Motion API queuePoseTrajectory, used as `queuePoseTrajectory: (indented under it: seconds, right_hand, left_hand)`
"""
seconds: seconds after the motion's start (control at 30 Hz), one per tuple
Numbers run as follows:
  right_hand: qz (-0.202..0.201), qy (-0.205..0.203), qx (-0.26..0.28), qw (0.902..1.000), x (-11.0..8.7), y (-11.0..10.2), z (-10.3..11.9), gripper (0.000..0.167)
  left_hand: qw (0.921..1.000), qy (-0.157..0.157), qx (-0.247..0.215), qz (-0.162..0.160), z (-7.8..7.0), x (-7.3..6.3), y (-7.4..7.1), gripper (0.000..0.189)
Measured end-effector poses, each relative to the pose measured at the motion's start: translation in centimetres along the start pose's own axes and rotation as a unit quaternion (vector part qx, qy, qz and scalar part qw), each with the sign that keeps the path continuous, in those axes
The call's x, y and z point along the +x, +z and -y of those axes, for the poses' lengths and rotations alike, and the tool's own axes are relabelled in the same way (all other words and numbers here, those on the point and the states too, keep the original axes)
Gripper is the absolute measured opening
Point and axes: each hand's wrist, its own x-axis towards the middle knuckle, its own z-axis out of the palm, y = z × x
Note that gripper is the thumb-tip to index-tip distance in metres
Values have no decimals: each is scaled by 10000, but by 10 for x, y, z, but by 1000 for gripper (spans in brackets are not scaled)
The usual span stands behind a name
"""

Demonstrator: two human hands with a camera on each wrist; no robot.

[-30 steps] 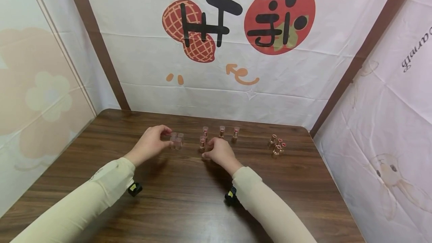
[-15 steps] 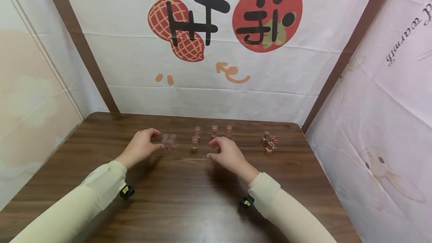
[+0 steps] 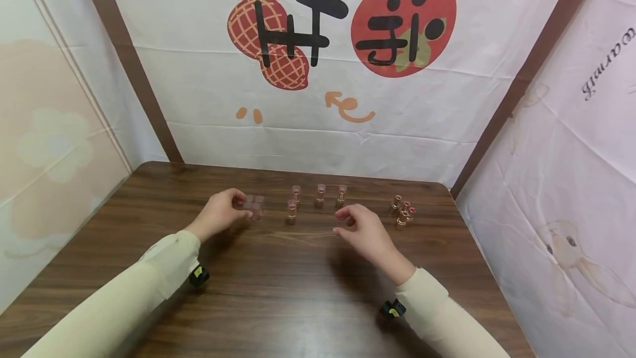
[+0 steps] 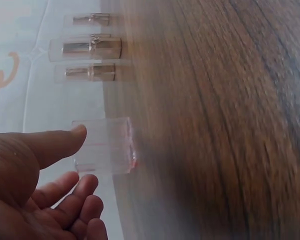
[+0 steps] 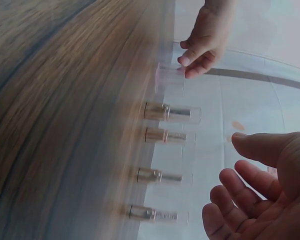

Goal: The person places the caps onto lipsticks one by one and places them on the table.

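Note:
Several small clear lipstick caps (image 3: 255, 208) stand bunched together on the table, blurred in the head view. At their left side is my left hand (image 3: 220, 215), its thumb and loosely bent fingers at the upper edge of the caps (image 4: 107, 147); whether it touches them is hard to tell. Just right of the caps stand several upright lipsticks with clear caps on, the front lipstick (image 3: 291, 212) nearest. My right hand (image 3: 369, 233) hovers right of them, thumb and fingers apart, holding nothing. Farther right, uncapped lipsticks (image 3: 402, 214) with gold tubes stand in a tight group.
The brown wood-grain table (image 3: 288, 291) ends at a white printed cloth (image 3: 208, 142) behind. Another printed cloth (image 3: 571, 203) hangs along the right side. Dark wrist cameras sit under both cuffs.
My right hand has drawn back from the front capped lipstick and moved right, its fingers parting. My left hand stays by the clear caps. The head view has shifted slightly.

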Motion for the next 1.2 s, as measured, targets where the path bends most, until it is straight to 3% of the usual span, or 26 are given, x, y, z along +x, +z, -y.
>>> queuePoseTrajectory:
  seconds: [0.27,0.73,0.97,1.2]
  right_hand:
    - [-186,138,130,9996,-11,-21,-12,29]
    - [-495,172,47,9986,-20,-38,-31,28]
    - [-516,271,140,9982,-19,-40,-41,30]
    - [-793,624,170,9948,-20,-45,-52,29]
  left_hand:
    - [9998,-121,-35,-158,0,6,11,45]
    - [9997,-237,3,39,4,6,14,33]
    - [9997,-220,-44,64,9,1,10,31]
    - [9998,-147,-64,75,9,-8,-4,30]
